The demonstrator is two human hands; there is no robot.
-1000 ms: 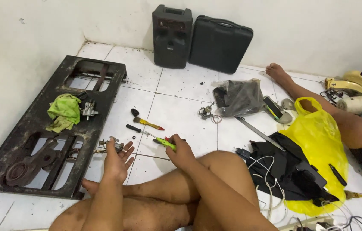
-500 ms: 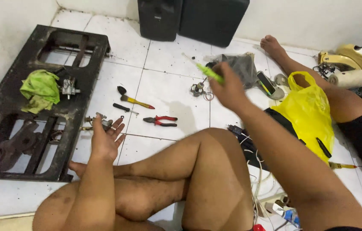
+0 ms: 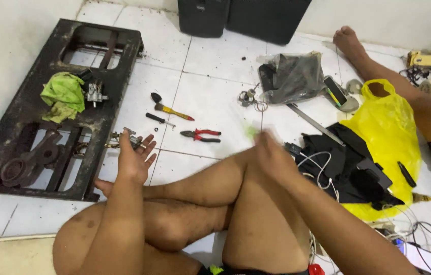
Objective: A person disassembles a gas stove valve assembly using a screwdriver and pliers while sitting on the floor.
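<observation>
On white tiles, one red-handled pliers, two screwdrivers, two hands.

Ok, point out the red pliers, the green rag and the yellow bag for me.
Pliers (image 3: 201, 135), head view, where the red handles meet the jaws.
Green rag (image 3: 64, 94), head view, middle of the crumpled cloth on the black frame.
Yellow bag (image 3: 391, 133), head view, flat upper side below its handle loop.

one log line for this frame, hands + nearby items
left hand: open, by small metal part at black frame edge | right hand: blurred, holds green-handled tool above knee | red pliers: on tile
</observation>
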